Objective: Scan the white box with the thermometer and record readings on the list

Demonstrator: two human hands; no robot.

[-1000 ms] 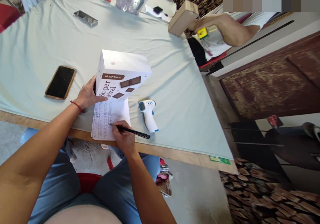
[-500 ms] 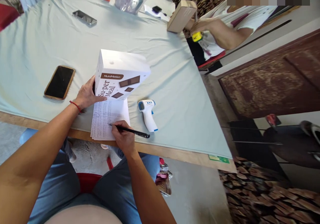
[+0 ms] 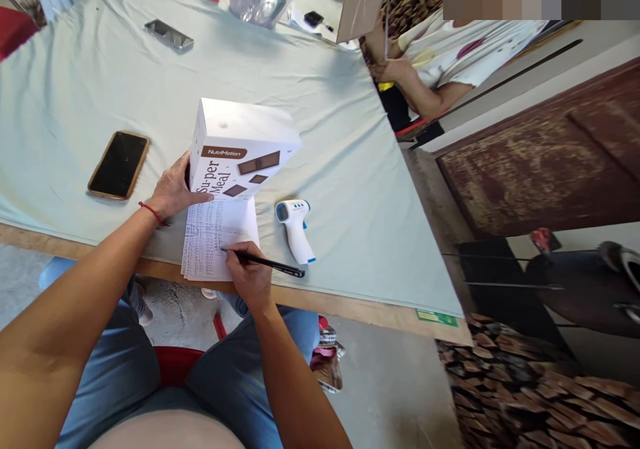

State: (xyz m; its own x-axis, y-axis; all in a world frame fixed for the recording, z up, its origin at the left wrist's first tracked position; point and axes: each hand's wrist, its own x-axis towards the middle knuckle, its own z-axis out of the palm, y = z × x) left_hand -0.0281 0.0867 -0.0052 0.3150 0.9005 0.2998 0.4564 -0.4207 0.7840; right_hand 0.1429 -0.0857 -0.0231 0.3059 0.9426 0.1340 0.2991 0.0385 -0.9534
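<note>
The left hand [image 3: 175,185] is keeping its grip closed on the left side of a smooth white carton [image 3: 245,149], the thumb lying along the lower front. This blocky carton, bearing brown print, is standing on the near half of the counter [image 3: 350,305] and hiding the far end of thin, densely written sheets [image 3: 205,242]. The right hand [image 3: 251,279] is gripping a slim black pen [image 3: 273,263]; whether its tip is touching paper, I cannot tell. A wrinkled, pale cloth [image 3: 380,222] is covering the counter, leaving a wooden strip showing nearest. Right of the sheets, 1 pistol-shaped plastic thermometer [image 3: 296,229] is lying; left, 1 phone [image 3: 119,165] is resting flat. Farther off, a shiny rectangular piece [image 3: 169,35] and a translucent tub [image 3: 250,2] are sitting; far right, a co-worker's hand [image 3: 395,70] is showing near a matte cardboard box [image 3: 363,9].
</note>
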